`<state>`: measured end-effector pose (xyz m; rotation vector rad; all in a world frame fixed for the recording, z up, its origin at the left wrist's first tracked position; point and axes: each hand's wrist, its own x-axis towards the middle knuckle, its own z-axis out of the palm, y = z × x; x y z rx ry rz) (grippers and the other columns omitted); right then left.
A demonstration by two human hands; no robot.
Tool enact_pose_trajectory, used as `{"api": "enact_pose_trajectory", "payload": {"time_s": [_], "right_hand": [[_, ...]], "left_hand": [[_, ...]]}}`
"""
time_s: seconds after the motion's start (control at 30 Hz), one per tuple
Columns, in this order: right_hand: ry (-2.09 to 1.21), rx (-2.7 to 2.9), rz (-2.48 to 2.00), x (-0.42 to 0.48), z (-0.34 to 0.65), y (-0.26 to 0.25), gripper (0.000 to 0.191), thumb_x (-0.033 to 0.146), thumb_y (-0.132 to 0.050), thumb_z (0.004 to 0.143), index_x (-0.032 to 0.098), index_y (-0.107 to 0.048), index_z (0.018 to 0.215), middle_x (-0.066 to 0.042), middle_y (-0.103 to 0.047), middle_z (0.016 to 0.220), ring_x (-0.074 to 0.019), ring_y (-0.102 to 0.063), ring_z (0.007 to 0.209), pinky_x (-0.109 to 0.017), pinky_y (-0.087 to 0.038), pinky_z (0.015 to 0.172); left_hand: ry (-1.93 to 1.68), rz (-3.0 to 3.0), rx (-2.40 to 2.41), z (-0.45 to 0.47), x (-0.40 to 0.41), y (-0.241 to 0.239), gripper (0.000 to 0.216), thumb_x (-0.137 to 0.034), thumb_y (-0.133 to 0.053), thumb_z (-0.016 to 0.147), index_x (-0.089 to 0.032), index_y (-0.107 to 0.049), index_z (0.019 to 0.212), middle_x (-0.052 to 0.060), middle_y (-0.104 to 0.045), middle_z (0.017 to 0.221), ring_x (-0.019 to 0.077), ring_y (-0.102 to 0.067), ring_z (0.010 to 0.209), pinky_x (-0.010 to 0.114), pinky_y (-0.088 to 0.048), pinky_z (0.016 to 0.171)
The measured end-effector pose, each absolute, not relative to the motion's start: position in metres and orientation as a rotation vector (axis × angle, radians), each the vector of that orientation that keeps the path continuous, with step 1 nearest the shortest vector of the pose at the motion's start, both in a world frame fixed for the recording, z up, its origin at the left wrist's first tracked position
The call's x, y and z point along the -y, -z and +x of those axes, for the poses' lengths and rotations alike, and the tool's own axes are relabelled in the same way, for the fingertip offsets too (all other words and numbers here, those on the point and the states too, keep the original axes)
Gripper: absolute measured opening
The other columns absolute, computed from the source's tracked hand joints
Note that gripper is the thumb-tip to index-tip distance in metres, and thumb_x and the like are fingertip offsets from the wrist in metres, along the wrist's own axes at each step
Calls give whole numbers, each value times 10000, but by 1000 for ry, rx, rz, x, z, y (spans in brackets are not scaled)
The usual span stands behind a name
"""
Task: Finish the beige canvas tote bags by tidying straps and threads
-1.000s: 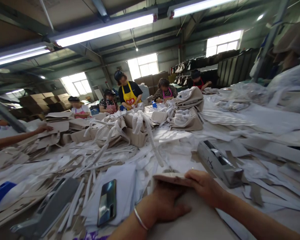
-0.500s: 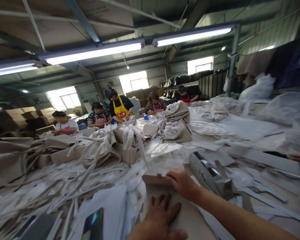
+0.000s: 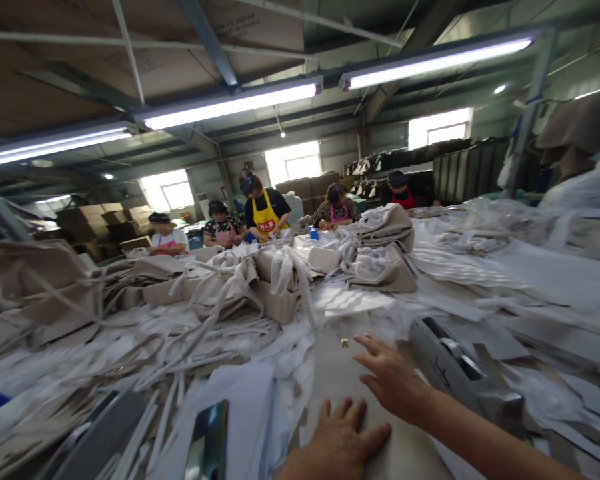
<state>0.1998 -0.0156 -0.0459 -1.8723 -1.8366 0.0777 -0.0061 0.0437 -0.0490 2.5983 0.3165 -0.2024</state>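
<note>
My left hand (image 3: 337,437) lies flat, fingers spread, on a beige sheet of bag material (image 3: 333,370) in front of me on the table. My right hand (image 3: 390,377) hovers or rests on the same sheet a little further out, fingers stretched and apart, holding nothing. A small gold fitting (image 3: 345,343) sits on the sheet just beyond my right fingertips. A grey tape dispenser (image 3: 460,370) stands right of my right hand.
A phone (image 3: 207,440) lies left of my left hand, beside another grey dispenser (image 3: 97,437). White handle strips (image 3: 180,347) and beige bags (image 3: 275,280) litter the table. Several people work at the far end (image 3: 265,210).
My right hand has let go of the folded edge of the beige sheet and opened; the sheet now lies flat. The camera has tilted and swung slightly.
</note>
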Motion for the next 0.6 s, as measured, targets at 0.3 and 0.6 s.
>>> {"api": "enact_pose_trajectory", "payload": {"time_s": [0.3, 0.6], "right_hand": [[-880, 2022, -1947, 48, 178, 68, 652, 607, -456, 950, 278, -468, 1512, -102, -395, 1594, -357, -348, 1476, -575, -235, 1225], [-793, 2062, -2017, 50, 179, 76, 682, 597, -563, 883, 332, -465, 1503, -89, -411, 1578, -379, -359, 1464, -605, -257, 1210]], "left_hand": [[122, 2476, -253, -14, -34, 36, 664, -743, -544, 857, -400, -539, 1425, 56, -155, 1692, 425, -170, 1520, 711, -4, 1172], [-133, 2433, -567, -26, -63, 37, 405, -454, -725, 821, -285, -713, 1189, 21, -720, 1247, 226, -648, 1169, 330, -466, 1068]]}}
